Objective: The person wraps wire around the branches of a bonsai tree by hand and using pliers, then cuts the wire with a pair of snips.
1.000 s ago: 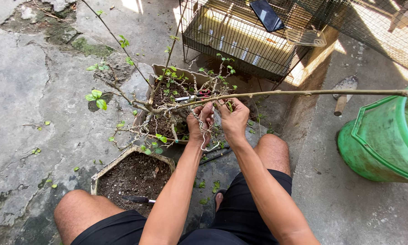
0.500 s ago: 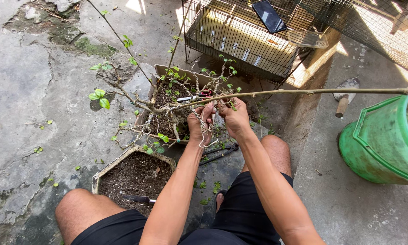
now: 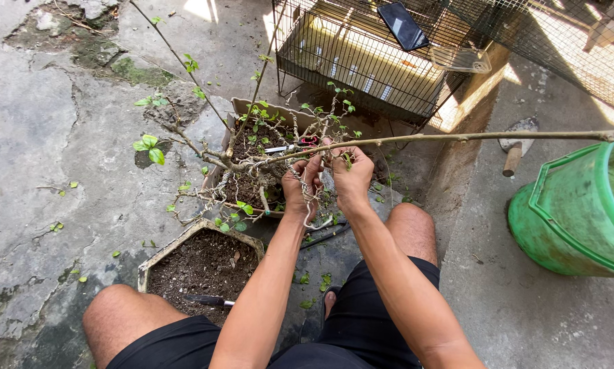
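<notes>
Both hands are up at the little tree, working wire around a branch. The left hand [image 3: 301, 186] has its fingers pinched together on the wire [image 3: 311, 208], a loose end of which curls down below the knuckles. The right hand [image 3: 351, 176] is closed on the long branch [image 3: 457, 137], which runs out to the right as far as the green bucket [image 3: 573, 212]. The tree itself stands in the pot [image 3: 252, 109] just ahead of the knees, between the cage [image 3: 361, 61] and a second pot [image 3: 201, 263] of bare soil with a tool [image 3: 208, 299] lying in it.

To do this well, I'd say the right hand should brace the branch just beside each new turn, so the bend does not crack the wood, while the left lays the coils snug and evenly spaced, without trapping leaves.

Against the picture a second ago, little differs: both hands sit at the same spot on the branch, the fingers shifted only slightly, and the view has dipped a touch
</notes>
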